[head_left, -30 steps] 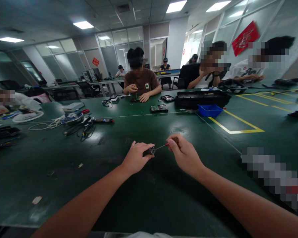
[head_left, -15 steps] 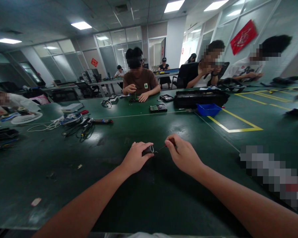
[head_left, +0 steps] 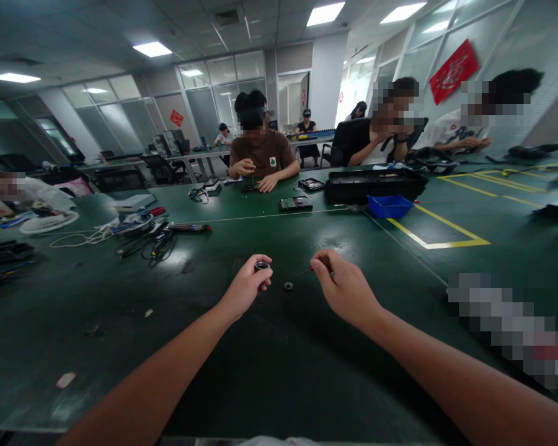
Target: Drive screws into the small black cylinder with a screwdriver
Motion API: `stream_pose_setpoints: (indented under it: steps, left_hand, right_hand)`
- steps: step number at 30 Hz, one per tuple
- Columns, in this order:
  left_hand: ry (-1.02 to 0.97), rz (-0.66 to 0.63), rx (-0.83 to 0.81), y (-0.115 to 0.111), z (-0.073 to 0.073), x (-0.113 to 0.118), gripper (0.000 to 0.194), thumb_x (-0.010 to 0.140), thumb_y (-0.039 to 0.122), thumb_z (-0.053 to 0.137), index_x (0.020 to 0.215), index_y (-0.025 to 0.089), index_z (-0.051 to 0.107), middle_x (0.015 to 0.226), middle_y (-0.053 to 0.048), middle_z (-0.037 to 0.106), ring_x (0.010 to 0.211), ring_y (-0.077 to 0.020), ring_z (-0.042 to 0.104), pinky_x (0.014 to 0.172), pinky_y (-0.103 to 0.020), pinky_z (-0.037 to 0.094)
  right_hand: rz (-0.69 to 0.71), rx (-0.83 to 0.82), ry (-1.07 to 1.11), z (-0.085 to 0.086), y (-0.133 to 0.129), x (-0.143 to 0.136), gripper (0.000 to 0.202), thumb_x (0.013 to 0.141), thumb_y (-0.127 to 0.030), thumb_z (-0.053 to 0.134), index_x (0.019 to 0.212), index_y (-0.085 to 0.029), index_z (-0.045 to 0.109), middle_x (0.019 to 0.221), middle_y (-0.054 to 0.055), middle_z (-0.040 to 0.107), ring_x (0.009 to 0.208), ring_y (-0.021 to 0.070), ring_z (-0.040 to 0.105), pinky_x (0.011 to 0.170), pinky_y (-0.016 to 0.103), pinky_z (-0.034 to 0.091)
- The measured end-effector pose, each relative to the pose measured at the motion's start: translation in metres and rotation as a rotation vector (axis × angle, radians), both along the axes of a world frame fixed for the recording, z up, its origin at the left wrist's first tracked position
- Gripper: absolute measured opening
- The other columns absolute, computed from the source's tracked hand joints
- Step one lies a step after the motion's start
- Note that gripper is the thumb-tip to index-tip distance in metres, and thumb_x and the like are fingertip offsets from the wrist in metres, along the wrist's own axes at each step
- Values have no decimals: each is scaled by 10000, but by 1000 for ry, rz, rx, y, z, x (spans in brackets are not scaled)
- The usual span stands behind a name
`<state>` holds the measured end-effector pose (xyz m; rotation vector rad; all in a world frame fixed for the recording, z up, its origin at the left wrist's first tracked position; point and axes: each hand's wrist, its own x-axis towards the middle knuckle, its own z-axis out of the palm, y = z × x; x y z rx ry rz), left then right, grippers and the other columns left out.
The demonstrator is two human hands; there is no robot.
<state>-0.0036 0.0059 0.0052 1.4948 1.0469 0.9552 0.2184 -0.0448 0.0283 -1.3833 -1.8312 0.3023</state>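
Observation:
My left hand (head_left: 251,282) is wrapped round a dark cylinder (head_left: 261,266), whose round open end faces up. A small round dark part (head_left: 288,286) lies on the green table (head_left: 242,371) between my hands, touching neither. To its right, my right hand (head_left: 337,275) pinches a thin screwdriver (head_left: 305,271) with a red handle, most of it hidden by my fingers. The screwdriver's shaft points left, above the small part.
Cables (head_left: 158,238) lie at the left, near a white fan-like grille (head_left: 49,222). Farther back are a circuit board device (head_left: 296,203), a blue tray (head_left: 389,205) and a long black housing (head_left: 376,184). A person (head_left: 264,152) works across the table.
My left hand has moved left with the cylinder and turned its open end upward. The small round part now lies apart on the table. My right hand has barely moved.

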Motion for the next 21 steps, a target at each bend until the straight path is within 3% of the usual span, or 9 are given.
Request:
stream_pose_setpoints:
  steps: [3, 6, 8, 10, 13, 17, 21]
  left_hand:
    - [299, -69, 100, -3, 14, 1, 282, 833, 429, 638, 964, 185, 583, 774, -1, 581, 669, -146, 549, 624, -267, 424]
    - [522, -173, 202, -3, 24, 8, 230, 832, 406, 638, 913, 191, 625, 813, -16, 632, 727, -171, 583, 634, -271, 421]
    - [655, -243, 248, 1, 25, 14, 151, 823, 313, 629, 926, 206, 656, 868, -25, 665, 766, -180, 607, 636, -271, 423]
    - [793, -288, 291, 6, 22, 20, 191, 826, 276, 617, 1001, 222, 672, 921, -36, 688, 795, -191, 628, 650, -280, 432]
    - [957, -332, 328, 14, 15, 29, 325, 835, 383, 659, 1129, 243, 653, 1022, -59, 699, 887, -230, 650, 700, -304, 456]
    - [1029, -363, 338, 20, 9, 34, 275, 845, 411, 666, 1066, 246, 657, 1021, -52, 702, 908, -241, 652, 703, -308, 460]
    - [934, -314, 423, 20, 4, 32, 158, 818, 345, 688, 901, 211, 683, 873, -69, 696, 786, -240, 643, 643, -303, 428]
  right_hand:
    - [-3, 9, 0, 1, 0, -1, 173, 1008, -314, 417, 985, -198, 543, 799, 32, 642, 706, 188, 623, 629, 316, 442]
    - [0, 20, -1, 1, 0, -1, 165, 1008, -308, 417, 977, -198, 537, 785, 25, 633, 699, 185, 616, 637, 318, 438]
    - [5, 20, 0, 1, 0, -1, 163, 1008, -310, 419, 977, -199, 535, 784, 23, 630, 701, 185, 615, 638, 317, 438]
    - [10, 12, 4, 1, -1, -1, 163, 1009, -311, 419, 982, -199, 535, 793, 24, 629, 706, 185, 614, 641, 317, 441]
    - [13, -1, 5, 2, -1, -1, 163, 1009, -307, 416, 990, -198, 536, 793, 23, 623, 697, 182, 609, 637, 315, 438]
    - [7, -6, 3, 3, -1, -1, 163, 1007, -301, 415, 982, -195, 537, 793, 25, 623, 703, 183, 610, 636, 314, 435]
    - [19, -9, 1, 3, -1, -2, 168, 1008, -308, 412, 989, -198, 538, 796, 28, 628, 698, 184, 611, 634, 315, 436]
